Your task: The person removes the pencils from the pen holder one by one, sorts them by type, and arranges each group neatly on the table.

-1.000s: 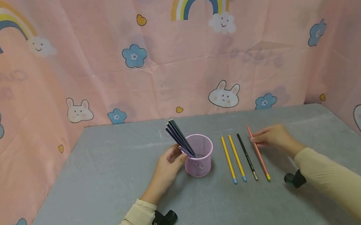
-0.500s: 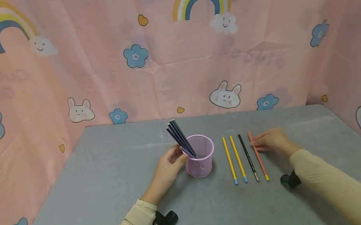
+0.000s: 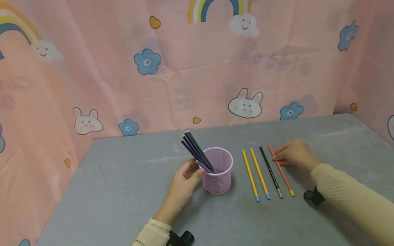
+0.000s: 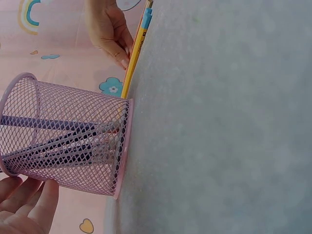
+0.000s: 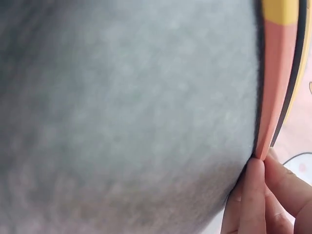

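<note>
A pink mesh pen cup (image 3: 217, 183) stands upright on the grey table, with several dark pencils (image 3: 195, 151) leaning left inside it. My left hand (image 3: 183, 182) holds the cup's left side near the rim, thumb toward me; in the left wrist view its fingers (image 4: 46, 202) touch the mesh just below the rim. Right of the cup, an orange pencil (image 3: 284, 177) with a yellow end lies flat, pinched near its far part by my right hand (image 3: 295, 154). The right wrist view shows thumb and fingers meeting at that orange pencil (image 5: 276, 83).
Two yellow pencils (image 3: 251, 179) with blue ends and a dark green pencil (image 3: 271, 173) lie side by side between the cup and the orange pencil. The grey table (image 3: 246, 240) ends against a pink printed curtain (image 3: 184, 90).
My right hand has moved the orange pencil slightly left at its far end, bringing it closer in line with the dark green pencil. The left hand and cup have stayed put.
</note>
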A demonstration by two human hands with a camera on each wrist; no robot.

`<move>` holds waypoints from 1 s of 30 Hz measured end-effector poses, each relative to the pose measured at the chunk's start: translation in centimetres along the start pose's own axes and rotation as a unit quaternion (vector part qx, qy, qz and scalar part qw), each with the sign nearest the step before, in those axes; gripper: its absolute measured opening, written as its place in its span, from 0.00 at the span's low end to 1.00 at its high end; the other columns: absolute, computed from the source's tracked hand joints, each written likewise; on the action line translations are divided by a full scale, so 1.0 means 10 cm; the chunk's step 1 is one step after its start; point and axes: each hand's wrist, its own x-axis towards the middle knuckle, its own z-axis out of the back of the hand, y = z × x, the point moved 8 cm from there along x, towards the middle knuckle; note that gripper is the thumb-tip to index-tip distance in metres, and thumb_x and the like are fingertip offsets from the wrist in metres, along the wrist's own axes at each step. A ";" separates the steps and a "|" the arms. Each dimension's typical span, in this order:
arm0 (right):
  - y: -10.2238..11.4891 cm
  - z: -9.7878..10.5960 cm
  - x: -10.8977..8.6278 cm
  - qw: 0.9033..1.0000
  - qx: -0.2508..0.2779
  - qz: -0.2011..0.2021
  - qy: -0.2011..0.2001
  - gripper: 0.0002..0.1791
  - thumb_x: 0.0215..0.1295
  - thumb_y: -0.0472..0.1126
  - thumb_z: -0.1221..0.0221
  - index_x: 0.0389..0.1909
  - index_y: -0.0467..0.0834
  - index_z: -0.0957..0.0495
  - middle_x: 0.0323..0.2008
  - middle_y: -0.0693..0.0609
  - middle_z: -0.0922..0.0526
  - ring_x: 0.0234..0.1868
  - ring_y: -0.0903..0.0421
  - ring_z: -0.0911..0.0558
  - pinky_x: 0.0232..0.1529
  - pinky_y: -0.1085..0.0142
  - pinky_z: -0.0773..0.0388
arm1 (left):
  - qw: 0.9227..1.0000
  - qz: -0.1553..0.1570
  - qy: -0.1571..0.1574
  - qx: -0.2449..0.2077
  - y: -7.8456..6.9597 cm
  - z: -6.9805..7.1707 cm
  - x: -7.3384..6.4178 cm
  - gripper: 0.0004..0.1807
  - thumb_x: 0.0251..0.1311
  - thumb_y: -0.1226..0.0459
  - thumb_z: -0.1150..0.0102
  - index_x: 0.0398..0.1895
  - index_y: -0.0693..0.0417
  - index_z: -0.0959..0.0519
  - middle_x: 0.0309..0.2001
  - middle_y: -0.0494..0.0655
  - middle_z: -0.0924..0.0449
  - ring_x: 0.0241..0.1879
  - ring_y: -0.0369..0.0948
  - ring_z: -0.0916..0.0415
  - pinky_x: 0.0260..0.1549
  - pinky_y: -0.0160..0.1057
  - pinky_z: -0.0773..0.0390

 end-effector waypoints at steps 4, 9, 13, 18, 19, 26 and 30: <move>0.06 0.02 -0.03 0.999 -0.031 0.019 -0.006 0.15 0.54 0.34 0.36 0.41 0.28 0.20 0.29 0.43 0.15 0.22 0.63 0.19 0.27 0.68 0.19 | 1.000 -0.005 0.002 0.006 0.01 -0.01 0.01 0.26 0.60 0.65 0.42 0.61 0.64 0.33 0.56 0.61 0.26 0.58 0.50 0.29 0.54 0.42 0.26; 0.25 0.11 -0.20 0.995 -0.053 0.081 -0.030 0.16 0.57 0.35 0.39 0.44 0.30 0.21 0.34 0.39 0.15 0.27 0.55 0.16 0.28 0.64 0.19 | 1.000 -0.006 0.005 0.010 0.00 -0.02 0.00 0.27 0.61 0.64 0.43 0.62 0.66 0.34 0.57 0.62 0.27 0.58 0.51 0.30 0.54 0.42 0.27; 0.51 0.15 -0.40 0.984 -0.089 0.141 -0.057 0.18 0.59 0.41 0.39 0.46 0.33 0.20 0.39 0.39 0.16 0.37 0.47 0.16 0.34 0.58 0.19 | 1.000 -0.003 0.002 0.008 -0.01 0.00 0.00 0.27 0.61 0.65 0.43 0.62 0.67 0.35 0.57 0.63 0.28 0.59 0.51 0.30 0.55 0.42 0.27; 0.78 0.09 -0.63 0.974 -0.125 0.176 -0.068 0.18 0.58 0.46 0.37 0.44 0.39 0.18 0.42 0.42 0.16 0.45 0.45 0.19 0.37 0.57 0.21 | 1.000 0.011 -0.002 0.010 -0.02 0.01 -0.01 0.27 0.61 0.66 0.43 0.63 0.65 0.34 0.58 0.62 0.28 0.59 0.51 0.31 0.55 0.44 0.28; 0.82 0.06 -0.67 0.974 -0.124 0.180 -0.067 0.17 0.58 0.47 0.37 0.43 0.39 0.17 0.42 0.43 0.16 0.45 0.45 0.19 0.37 0.58 0.21 | 1.000 0.014 -0.003 0.009 -0.02 0.01 -0.01 0.27 0.61 0.66 0.44 0.63 0.65 0.35 0.58 0.62 0.28 0.60 0.51 0.31 0.56 0.45 0.28; 1.06 -0.10 -0.94 0.975 -0.057 0.208 -0.049 0.16 0.56 0.47 0.36 0.42 0.42 0.17 0.41 0.45 0.15 0.44 0.49 0.18 0.43 0.56 0.21 | 1.000 0.018 0.000 0.014 -0.03 0.00 -0.02 0.26 0.61 0.68 0.44 0.62 0.66 0.35 0.58 0.63 0.29 0.60 0.52 0.31 0.55 0.47 0.28; 1.18 -0.18 -1.06 0.973 -0.041 0.223 -0.037 0.17 0.55 0.48 0.35 0.42 0.43 0.17 0.40 0.47 0.14 0.45 0.50 0.18 0.44 0.57 0.21 | 1.000 0.012 -0.001 0.018 -0.02 0.00 -0.02 0.27 0.61 0.65 0.44 0.63 0.64 0.35 0.58 0.61 0.28 0.60 0.51 0.31 0.56 0.45 0.28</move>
